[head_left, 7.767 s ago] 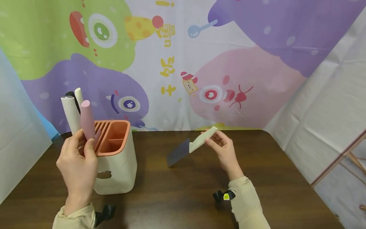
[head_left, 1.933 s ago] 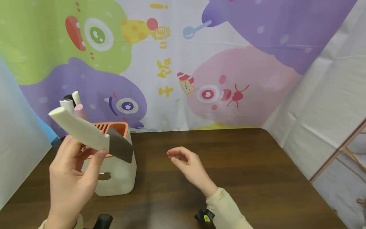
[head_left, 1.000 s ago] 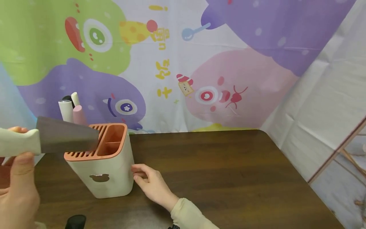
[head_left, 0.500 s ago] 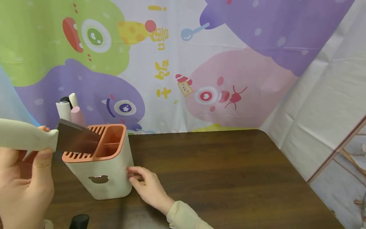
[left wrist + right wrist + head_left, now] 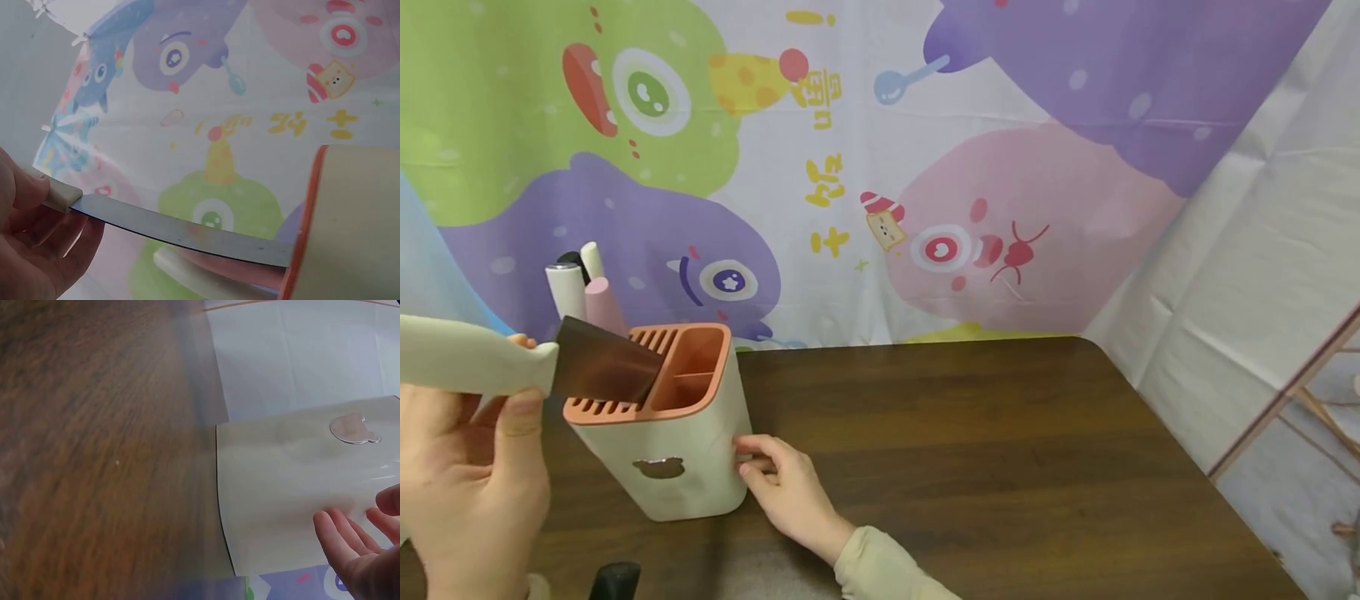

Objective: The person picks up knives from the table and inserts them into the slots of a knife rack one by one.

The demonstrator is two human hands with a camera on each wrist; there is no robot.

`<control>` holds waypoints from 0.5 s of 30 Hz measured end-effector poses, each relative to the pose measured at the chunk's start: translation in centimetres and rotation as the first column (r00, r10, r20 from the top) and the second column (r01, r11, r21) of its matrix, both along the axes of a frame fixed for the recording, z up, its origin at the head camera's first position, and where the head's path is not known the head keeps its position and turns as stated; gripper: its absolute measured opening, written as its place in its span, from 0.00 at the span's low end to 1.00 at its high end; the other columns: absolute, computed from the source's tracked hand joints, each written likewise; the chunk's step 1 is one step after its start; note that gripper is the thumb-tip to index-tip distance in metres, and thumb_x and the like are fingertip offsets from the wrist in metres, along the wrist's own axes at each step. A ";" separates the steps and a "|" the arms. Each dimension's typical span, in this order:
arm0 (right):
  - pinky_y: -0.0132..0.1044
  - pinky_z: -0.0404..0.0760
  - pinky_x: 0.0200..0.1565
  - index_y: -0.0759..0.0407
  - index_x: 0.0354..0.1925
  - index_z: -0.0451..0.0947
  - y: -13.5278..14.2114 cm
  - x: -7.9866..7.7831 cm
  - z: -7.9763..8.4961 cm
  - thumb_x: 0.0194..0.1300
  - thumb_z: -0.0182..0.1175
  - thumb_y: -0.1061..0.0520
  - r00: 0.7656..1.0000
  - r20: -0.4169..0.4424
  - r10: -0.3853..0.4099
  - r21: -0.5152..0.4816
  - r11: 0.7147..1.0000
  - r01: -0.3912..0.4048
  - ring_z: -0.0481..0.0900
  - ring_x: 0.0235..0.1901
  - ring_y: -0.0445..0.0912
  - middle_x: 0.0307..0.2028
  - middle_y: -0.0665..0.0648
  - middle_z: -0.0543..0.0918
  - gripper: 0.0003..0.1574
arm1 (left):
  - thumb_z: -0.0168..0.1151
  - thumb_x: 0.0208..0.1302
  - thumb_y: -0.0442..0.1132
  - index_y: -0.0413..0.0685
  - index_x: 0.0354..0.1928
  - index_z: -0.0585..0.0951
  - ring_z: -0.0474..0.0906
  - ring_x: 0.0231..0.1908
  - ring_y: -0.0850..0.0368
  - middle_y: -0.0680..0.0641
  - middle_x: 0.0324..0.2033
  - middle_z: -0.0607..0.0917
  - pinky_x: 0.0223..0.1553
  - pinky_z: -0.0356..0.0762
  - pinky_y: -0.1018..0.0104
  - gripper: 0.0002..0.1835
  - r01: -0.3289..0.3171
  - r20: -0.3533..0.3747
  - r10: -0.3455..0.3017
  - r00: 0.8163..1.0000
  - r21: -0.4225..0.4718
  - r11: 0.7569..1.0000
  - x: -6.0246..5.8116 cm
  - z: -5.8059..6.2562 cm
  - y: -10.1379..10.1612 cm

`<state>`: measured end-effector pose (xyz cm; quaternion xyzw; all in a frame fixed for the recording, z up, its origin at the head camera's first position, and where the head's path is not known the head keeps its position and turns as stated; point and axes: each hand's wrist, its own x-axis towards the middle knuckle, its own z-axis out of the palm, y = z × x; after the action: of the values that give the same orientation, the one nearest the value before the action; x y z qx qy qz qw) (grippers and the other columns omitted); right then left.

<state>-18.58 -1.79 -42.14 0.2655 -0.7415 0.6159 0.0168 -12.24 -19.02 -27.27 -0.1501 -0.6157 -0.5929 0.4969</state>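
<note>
My left hand (image 5: 478, 475) grips the pale handle (image 5: 467, 354) of a cleaver, its broad dark blade (image 5: 602, 362) pointing right over the slotted orange top of a cream knife block (image 5: 700, 467). In the left wrist view, the far end of the blade (image 5: 206, 234) reaches the block's orange rim (image 5: 306, 219). My right hand (image 5: 793, 487) is at the lower right side of the block, fingertips against its wall and slightly bent. The right wrist view shows these fingers (image 5: 337, 540) on the cream wall, below a bear-shaped badge (image 5: 353, 428).
White (image 5: 567, 292), pink (image 5: 602, 304) and black handles stand in the block's rear slots, along with a thin pale one (image 5: 592, 258). Two orange compartments (image 5: 696, 350) lie right of the slots. The block stands on a dark wooden table (image 5: 970, 450) before a cartoon curtain (image 5: 880, 317).
The cleaver has passed from my right hand to my left, which earlier held the pink handle. My right hand moved left to the block's side. Over the last half second little has moved.
</note>
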 end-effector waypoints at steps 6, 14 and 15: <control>0.23 0.77 0.39 0.59 0.53 0.73 -0.1 0.1 0.1 0.65 0.52 0.62 1.000 -0.005 -0.008 -0.004 1.000 0.008 0.81 0.42 0.43 0.47 0.57 0.79 0.17 | 0.59 0.56 0.27 0.24 0.46 0.76 0.73 0.46 0.56 0.47 0.44 0.75 0.48 0.73 0.76 0.16 -0.058 -0.006 0.058 0.998 -0.026 0.998 -0.3 -0.5 0.4; 0.24 0.77 0.39 0.61 0.54 0.72 -0.1 0.1 0.0 0.66 0.48 0.66 1.000 -0.001 0.008 -0.008 1.000 -0.008 0.81 0.43 0.44 0.49 0.59 0.78 0.18 | 0.60 0.57 0.28 0.24 0.45 0.76 0.71 0.45 0.60 0.54 0.40 0.76 0.47 0.72 0.80 0.15 -0.107 0.041 0.112 0.993 -0.097 0.989 -1.0 -1.7 0.6; 0.24 0.77 0.40 0.61 0.54 0.72 -0.1 0.1 0.0 0.66 0.47 0.67 1.000 -0.005 0.012 -0.008 1.000 -0.012 0.80 0.43 0.45 0.49 0.59 0.78 0.19 | 0.59 0.56 0.27 0.24 0.45 0.76 0.72 0.45 0.61 0.55 0.40 0.75 0.47 0.71 0.81 0.15 -0.121 0.052 0.128 0.990 -0.111 0.986 -1.2 -1.8 0.7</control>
<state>-18.52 -1.87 -42.11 0.2712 -0.7374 0.6184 0.0161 -13.39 -18.36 -29.08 -0.1203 -0.6695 -0.5307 0.5057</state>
